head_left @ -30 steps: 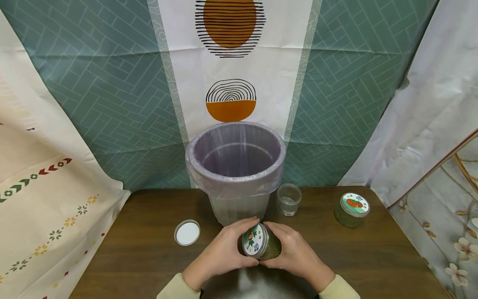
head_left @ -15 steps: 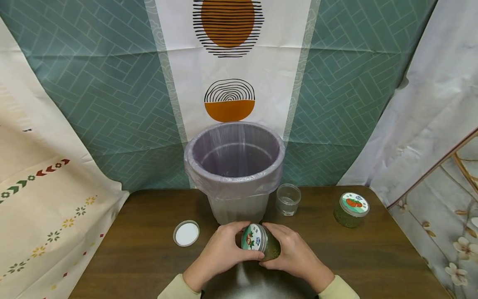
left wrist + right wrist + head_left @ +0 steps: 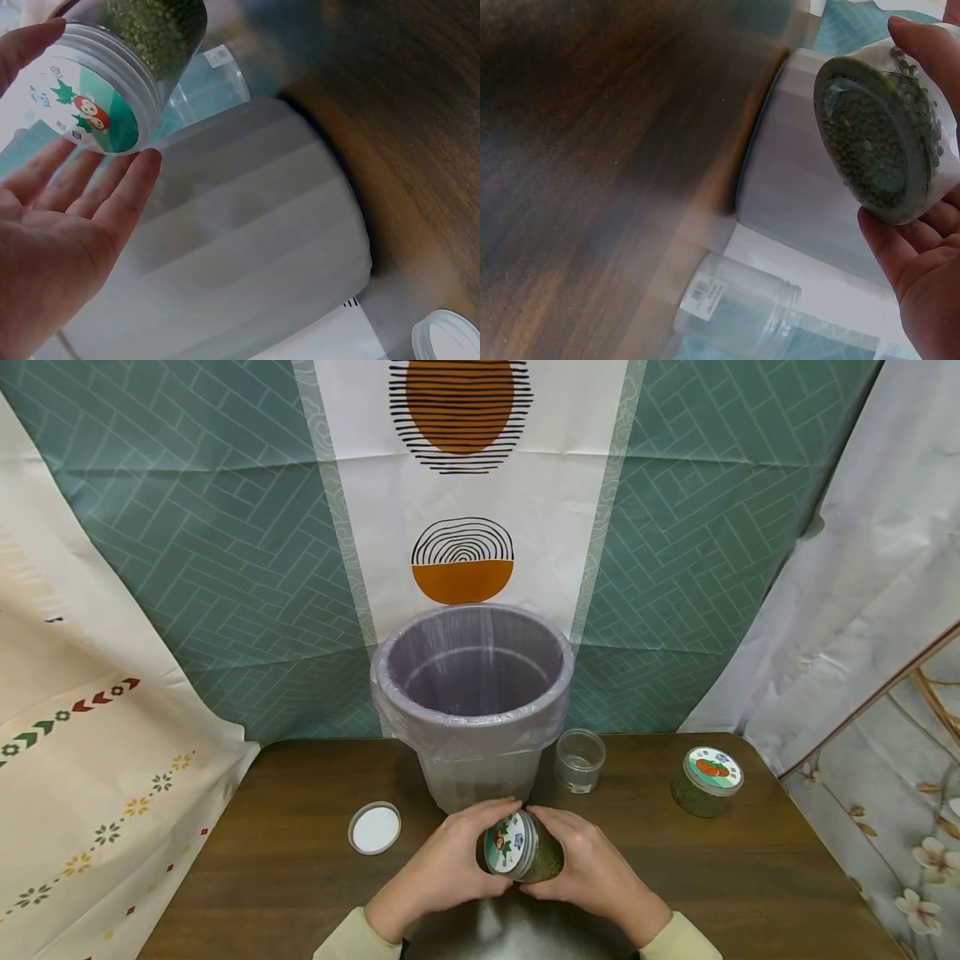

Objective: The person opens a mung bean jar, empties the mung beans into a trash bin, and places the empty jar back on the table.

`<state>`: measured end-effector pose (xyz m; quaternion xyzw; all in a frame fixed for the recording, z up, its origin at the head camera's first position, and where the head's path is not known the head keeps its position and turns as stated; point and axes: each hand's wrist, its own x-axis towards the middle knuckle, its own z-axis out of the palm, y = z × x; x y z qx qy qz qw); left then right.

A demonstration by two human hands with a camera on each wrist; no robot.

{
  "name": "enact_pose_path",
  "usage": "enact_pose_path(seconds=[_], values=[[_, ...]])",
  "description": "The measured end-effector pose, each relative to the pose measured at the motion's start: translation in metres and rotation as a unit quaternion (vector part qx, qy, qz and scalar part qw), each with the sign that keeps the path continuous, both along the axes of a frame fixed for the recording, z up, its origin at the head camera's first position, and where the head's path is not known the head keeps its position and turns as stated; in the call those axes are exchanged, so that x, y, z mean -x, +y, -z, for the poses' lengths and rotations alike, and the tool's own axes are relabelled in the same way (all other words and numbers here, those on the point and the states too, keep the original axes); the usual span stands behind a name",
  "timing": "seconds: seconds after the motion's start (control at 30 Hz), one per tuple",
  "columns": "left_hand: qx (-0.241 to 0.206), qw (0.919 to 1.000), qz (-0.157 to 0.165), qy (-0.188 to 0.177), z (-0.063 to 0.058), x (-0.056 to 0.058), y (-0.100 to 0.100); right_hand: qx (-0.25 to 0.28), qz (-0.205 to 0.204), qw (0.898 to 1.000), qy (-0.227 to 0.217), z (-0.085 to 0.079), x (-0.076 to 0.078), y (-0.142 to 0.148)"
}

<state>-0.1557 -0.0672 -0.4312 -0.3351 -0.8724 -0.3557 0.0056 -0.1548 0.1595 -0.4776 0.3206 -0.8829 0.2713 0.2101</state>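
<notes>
Head view, one filled jar [image 3: 549, 853], clear, with small green grains showing through its wall, held tilted between two hands in front of the lined bin [image 3: 472, 772]; whether anything below touches it we cannot tell. Item, its lid [image 3: 506, 843], printed with a red fruit, seated on the jar and facing the left. Item, left hand [image 3: 459, 862]: thumb and fingertips pinching the lid by its rim, the palm standing off the printed face. Item, right hand [image 3: 592, 864]: thumb and fingers curved round the body near the base. Handling, as we judge it: moderately weighted by the grains, stiff-walled, smooth and rather prone to slip, more likely to scatter its contents than to break; best held low on the body, with the ridged lid edge gripped separately and without squeezing hard. Also entered: one lidless clear jar [image 3: 579, 764] beside the bin; one second filled jar [image 3: 706, 785], lidded, standing well apart on the right; one loose lid [image 3: 375, 827] with a white disc, lying left of the bin; all on the dark wooden table [image 3: 255, 852].
</notes>
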Motion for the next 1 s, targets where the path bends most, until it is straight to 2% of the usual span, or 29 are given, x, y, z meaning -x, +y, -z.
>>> enact_pose_path(seconds=[0.1,0.2,0.4,0.47,0.53,0.63,0.67,0.73,0.83,1.0], values=[[0.0,0.9998,-0.019,-0.004,0.0004,0.0,0.0001,-0.004,0.004,1.0,-0.01,-0.0004,-0.0009,0.0],[-0.01,0.9987,-0.044,-0.025,0.0013,0.0005,0.0009,-0.012,0.004,1.0,-0.029,-0.001,-0.0015,0.0],[-0.068,0.9883,-0.065,-0.12,0.0029,0.001,0.0028,-0.022,0.005,0.999,-0.037,-0.0006,-0.0018,-0.0002],[-0.064,0.989,-0.071,-0.113,0.0027,0.0002,0.0023,-0.019,0.006,0.999,-0.03,-0.0003,-0.0016,-0.0004],[-0.04,0.9932,-0.075,-0.08,0.0022,-0.0003,0.0015,-0.018,0.008,1.0,-0.022,0.0,-0.0014,-0.0006],[0.0,0.9978,-0.062,-0.024,0.0015,-0.0008,0.0004,-0.017,0.009,1.0,-0.014,0.0002,-0.0013,-0.0005],[0.007,0.9986,-0.049,-0.016,0.0013,-0.001,0.0004,-0.017,0.009,1.0,-0.014,0.0004,-0.0014,-0.0003],[0.014,0.9996,-0.023,-0.009,0.001,-0.0009,0.0005,-0.018,0.008,1.0,-0.012,0.0006,-0.0015,0.0],[0.02,0.9998,-0.003,-0.003,0.0009,-0.0009,0.0008,-0.018,0.008,1.0,-0.017,0.001,-0.0014,0.0001],[0.017,0.9998,-0.009,0.0,0.0027,0.0,0.0009,-0.013,0.007,1.0,-0.013,0.0015,-0.0015,-0.0007]])
